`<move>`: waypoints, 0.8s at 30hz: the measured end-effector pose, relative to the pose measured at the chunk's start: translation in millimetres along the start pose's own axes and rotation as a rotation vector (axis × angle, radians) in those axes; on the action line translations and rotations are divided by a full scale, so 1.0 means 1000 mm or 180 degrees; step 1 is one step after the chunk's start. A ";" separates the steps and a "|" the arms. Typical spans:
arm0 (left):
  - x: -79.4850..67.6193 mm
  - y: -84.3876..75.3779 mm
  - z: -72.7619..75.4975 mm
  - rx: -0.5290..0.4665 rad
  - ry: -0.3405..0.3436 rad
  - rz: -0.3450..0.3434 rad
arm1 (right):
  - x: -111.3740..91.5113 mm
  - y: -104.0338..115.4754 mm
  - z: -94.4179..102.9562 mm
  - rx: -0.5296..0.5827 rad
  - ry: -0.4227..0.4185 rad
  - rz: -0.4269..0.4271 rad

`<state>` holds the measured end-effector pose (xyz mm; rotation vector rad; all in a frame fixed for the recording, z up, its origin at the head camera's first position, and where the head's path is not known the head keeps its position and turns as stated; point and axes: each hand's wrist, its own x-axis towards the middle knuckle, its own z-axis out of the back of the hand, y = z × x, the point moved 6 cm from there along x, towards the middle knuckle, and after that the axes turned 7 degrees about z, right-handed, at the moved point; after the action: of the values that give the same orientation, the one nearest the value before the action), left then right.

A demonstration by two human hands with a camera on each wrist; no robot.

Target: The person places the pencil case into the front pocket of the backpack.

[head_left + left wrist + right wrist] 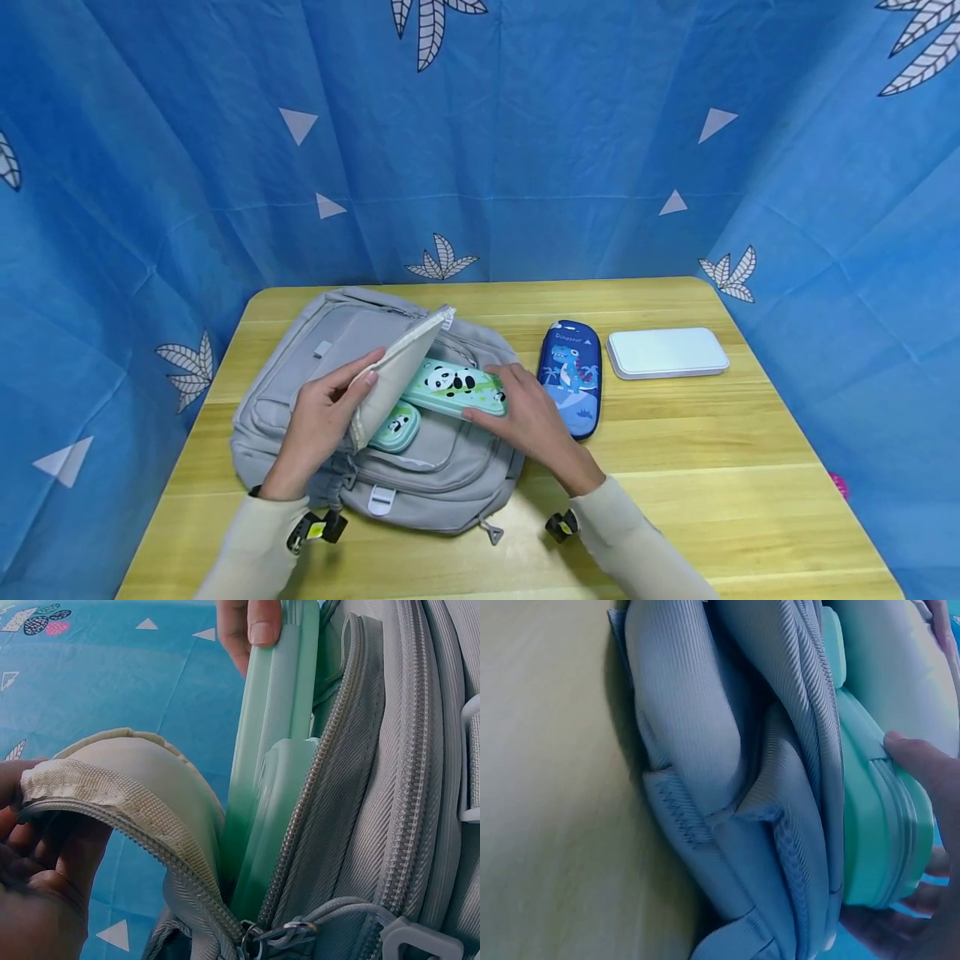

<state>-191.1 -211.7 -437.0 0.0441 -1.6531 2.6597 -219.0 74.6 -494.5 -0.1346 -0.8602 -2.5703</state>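
Observation:
A grey backpack [352,333] lies on the table with its front pocket unzipped. My left hand [322,412] pinches the edge of the pocket's pale-lined flap [401,362] and holds it up and away. My right hand [528,417] grips the right end of a mint-green panda pencil case [457,385], thumb on the near side and fingers over the far side. The left end of that case goes behind the flap. Below it a smaller green panda case [397,427] sits in the pocket opening. In the left wrist view both cases stand between the flap and the zipper [315,765].
Right of the backpack lies a dark blue dinosaur pencil case [570,379]. A white flat case [667,352] lies farther right. The wooden table [712,500] backs onto a blue curtain [525,167]. A zipper pull [491,531] hangs off the backpack's near edge.

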 end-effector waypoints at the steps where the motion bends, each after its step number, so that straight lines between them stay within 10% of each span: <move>1: 0.000 0.000 0.000 0.0002 -0.0003 -0.0004 | -0.001 -0.001 0.000 0.0067 0.0001 0.0027; 24: -0.001 0.002 0.000 0.0000 0.0009 0.0001 | -0.028 -0.021 0.009 0.0557 -0.0246 0.0397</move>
<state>-190.1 -212.9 -438.5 0.0399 -1.6525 2.6587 -203.0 104.5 -505.0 -0.2290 -1.0661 -2.3756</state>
